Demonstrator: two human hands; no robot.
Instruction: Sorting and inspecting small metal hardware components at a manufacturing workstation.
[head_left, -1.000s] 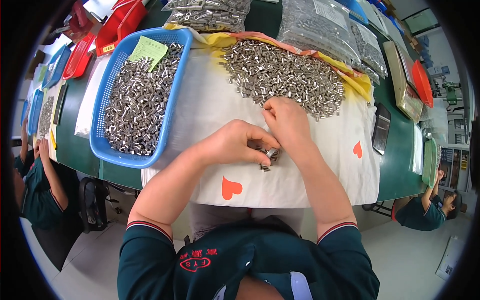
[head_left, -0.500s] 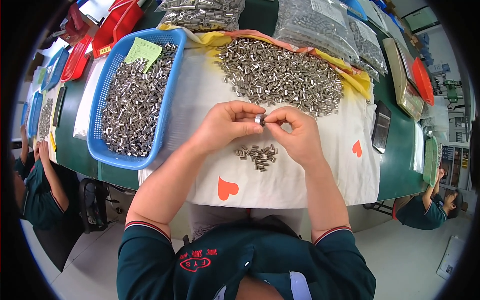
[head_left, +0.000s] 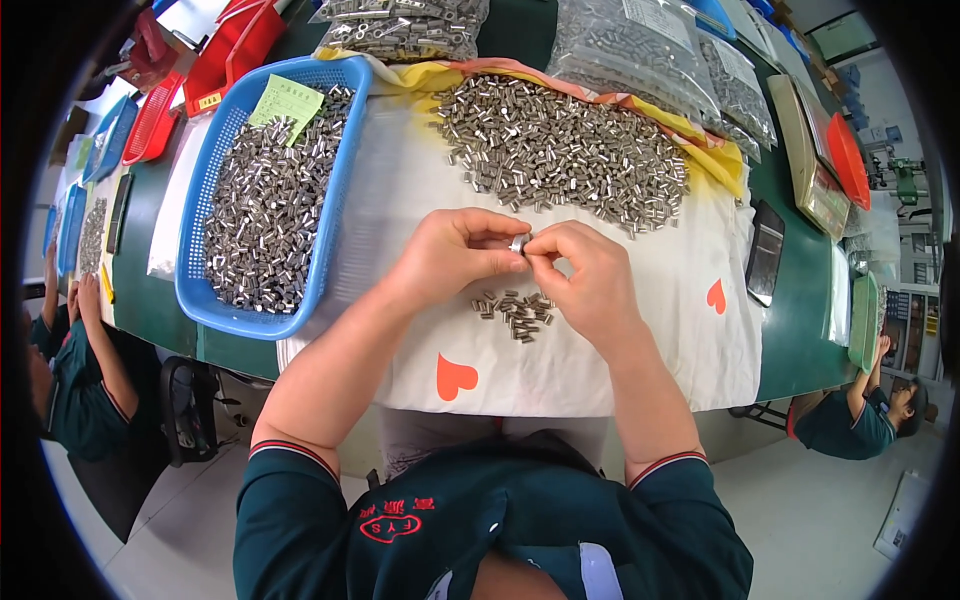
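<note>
Between thumb and fingers, my left hand (head_left: 462,250) pinches a small round silver metal ring (head_left: 519,243) above the white cloth. My right hand (head_left: 580,265) is closed at the ring's right side, its thumb and fingertip pressed together there. Whatever small piece lies between those right fingertips is hidden. Just below my hands is a small pile of short metal pins (head_left: 515,315). Beyond them spreads a large heap of similar short metal cylinders (head_left: 560,150).
A blue perforated basket (head_left: 190,235) full of small metal parts stands at left, a green paper slip (head_left: 287,105) on top. Clear bags of metal parts (head_left: 630,50) lie at the back. A phone (head_left: 764,255) rests at right. Other people work at both sides.
My right hand has moved slightly left, its fingertips closing in against the ring. My left hand keeps its hold and has barely shifted.
</note>
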